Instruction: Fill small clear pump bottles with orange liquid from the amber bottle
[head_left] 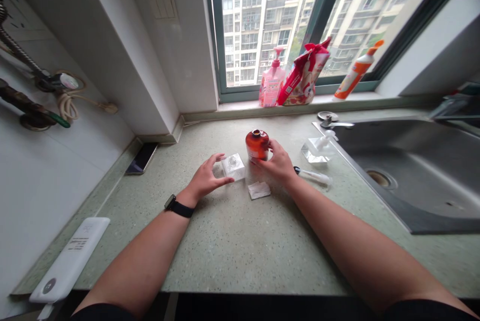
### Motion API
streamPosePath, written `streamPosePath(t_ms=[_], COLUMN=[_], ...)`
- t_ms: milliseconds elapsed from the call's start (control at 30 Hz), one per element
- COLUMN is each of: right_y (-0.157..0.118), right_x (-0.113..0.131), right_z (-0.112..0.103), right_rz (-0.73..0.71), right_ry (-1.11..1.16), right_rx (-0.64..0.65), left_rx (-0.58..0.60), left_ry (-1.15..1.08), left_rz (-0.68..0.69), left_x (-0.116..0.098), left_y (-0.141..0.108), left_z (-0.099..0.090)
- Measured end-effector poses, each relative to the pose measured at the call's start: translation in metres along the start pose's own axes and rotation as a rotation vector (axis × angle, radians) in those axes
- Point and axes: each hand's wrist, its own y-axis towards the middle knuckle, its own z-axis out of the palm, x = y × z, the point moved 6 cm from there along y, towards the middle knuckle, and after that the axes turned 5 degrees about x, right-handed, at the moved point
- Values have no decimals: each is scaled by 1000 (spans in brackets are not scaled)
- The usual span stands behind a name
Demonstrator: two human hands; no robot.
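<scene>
An amber bottle (256, 145) with an uncapped neck stands upright on the counter, and my right hand (276, 162) has its fingers wrapped round its right side. Left of it sits a clear square container (233, 167). My left hand (210, 176), with a black watch on the wrist, is beside that container, thumb and fingers spread apart around its left side. A folded white tissue (259, 190) lies in front of the bottle. Right of my right hand lies a pump piece (313, 176) with a black end. Behind that piece is a clear block-shaped dispenser (318, 149) with a white pump.
A steel sink (420, 171) fills the right side. On the windowsill stand a pink pump bottle (272, 83), a red bag (305, 76) and an orange-capped bottle (354, 76). At left lie a phone (142, 158) and a white power bank (71, 258).
</scene>
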Motion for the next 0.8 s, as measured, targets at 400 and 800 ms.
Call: streamPosePath(t_ms=[400, 800], right_y=[-6, -7], right_x=[13, 22], right_z=[-15, -17], right_rz=[-206, -219], right_ry=[-255, -377], right_rx=[-152, -111], left_rx=[-80, -126], left_ry=[85, 108], left_rz=[73, 124], left_x=[-11, -22], left_y=[0, -4], left_z=[-7, -10])
